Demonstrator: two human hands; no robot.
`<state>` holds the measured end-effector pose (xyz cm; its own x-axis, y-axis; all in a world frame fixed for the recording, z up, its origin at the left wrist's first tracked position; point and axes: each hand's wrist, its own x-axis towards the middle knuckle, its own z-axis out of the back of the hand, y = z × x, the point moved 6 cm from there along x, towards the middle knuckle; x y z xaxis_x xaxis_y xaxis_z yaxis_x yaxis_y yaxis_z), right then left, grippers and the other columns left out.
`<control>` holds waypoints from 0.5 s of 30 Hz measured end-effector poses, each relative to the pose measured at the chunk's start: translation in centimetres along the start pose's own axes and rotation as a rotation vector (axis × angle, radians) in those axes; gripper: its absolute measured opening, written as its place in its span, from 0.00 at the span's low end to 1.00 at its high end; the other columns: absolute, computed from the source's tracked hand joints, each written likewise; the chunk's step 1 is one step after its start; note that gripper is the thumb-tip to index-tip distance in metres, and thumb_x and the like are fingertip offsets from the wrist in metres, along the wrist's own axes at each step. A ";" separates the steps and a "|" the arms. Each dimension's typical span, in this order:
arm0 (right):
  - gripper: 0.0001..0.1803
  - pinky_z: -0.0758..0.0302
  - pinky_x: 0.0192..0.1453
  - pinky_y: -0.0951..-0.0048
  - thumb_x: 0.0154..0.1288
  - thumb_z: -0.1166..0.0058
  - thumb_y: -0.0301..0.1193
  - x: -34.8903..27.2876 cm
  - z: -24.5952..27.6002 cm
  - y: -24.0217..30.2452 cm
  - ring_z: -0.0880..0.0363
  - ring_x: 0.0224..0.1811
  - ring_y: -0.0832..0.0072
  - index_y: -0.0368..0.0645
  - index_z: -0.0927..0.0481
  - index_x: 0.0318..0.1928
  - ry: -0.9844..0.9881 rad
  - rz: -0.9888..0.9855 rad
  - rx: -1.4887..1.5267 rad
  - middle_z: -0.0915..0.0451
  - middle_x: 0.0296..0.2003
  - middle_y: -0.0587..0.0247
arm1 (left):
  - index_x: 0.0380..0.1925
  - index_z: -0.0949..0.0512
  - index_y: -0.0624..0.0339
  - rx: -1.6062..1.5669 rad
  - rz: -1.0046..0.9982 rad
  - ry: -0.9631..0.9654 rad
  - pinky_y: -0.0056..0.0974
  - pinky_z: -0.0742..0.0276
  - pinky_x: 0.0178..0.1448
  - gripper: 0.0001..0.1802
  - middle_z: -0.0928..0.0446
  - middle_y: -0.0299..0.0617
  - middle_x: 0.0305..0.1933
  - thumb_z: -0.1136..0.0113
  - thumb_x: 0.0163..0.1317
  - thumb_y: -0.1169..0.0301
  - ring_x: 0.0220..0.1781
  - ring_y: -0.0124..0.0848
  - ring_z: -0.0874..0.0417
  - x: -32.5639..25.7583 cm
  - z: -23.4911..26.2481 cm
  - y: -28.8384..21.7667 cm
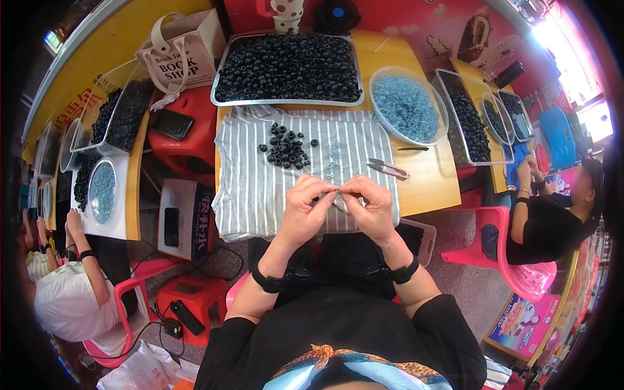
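My left hand [305, 207] and my right hand [368, 203] meet over the near part of a grey-and-white striped cloth [250, 188]. The thumb and forefinger of each are pinched together, tip to tip. Whatever tiny piece sits between them is too small to name. Just beyond, a loose pile of small round black pieces with holes [285, 148] lies on the cloth. Several small transparent bluish pieces [335, 158] are scattered to its right. A pair of thread snips [389, 169] rests right of my right hand, blades pointing left.
A metal tray [292, 103] full of black pieces stands at the far side. Right of it is a round tub [444, 127] of bluish pieces. A red stool [188, 146] holding a phone [172, 123] is at the left. Co-workers sit at tables on both sides, one in black [552, 224].
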<state>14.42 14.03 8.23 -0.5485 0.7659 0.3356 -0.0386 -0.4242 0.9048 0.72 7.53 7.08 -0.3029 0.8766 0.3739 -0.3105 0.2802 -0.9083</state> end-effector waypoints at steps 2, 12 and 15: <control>0.07 0.28 0.33 0.78 0.54 0.44 0.12 0.0 0.0 0.0 0.22 0.32 0.78 0.33 0.19 0.34 -0.006 0.019 -0.009 0.19 0.31 0.60 | 0.32 0.17 0.64 -0.004 0.004 -0.002 0.36 0.28 0.41 0.04 0.19 0.40 0.31 0.36 0.55 0.80 0.36 0.34 0.22 0.0 0.1 0.1; 0.09 0.28 0.32 0.77 0.53 0.46 0.11 -0.1 0.1 0.8 0.22 0.30 0.74 0.34 0.22 0.33 -0.022 0.139 -0.073 0.21 0.30 0.58 | 0.30 0.20 0.59 0.229 0.041 0.042 0.39 0.36 0.51 0.03 0.22 0.36 0.32 0.39 0.56 0.73 0.42 0.35 0.26 0.4 -0.5 -0.5; 0.08 0.28 0.33 0.78 0.53 0.47 0.11 -0.1 0.4 -0.1 0.23 0.30 0.77 0.34 0.22 0.33 -0.034 0.063 -0.007 0.21 0.30 0.60 | 0.33 0.19 0.59 0.184 0.039 0.020 0.39 0.35 0.51 0.05 0.22 0.37 0.33 0.38 0.56 0.75 0.42 0.35 0.26 0.5 -0.6 -0.8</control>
<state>14.80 14.21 8.20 -0.5211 0.7534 0.4011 -0.0110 -0.4758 0.8795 1.42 7.96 7.87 -0.3001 0.8938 0.3334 -0.4591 0.1710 -0.8718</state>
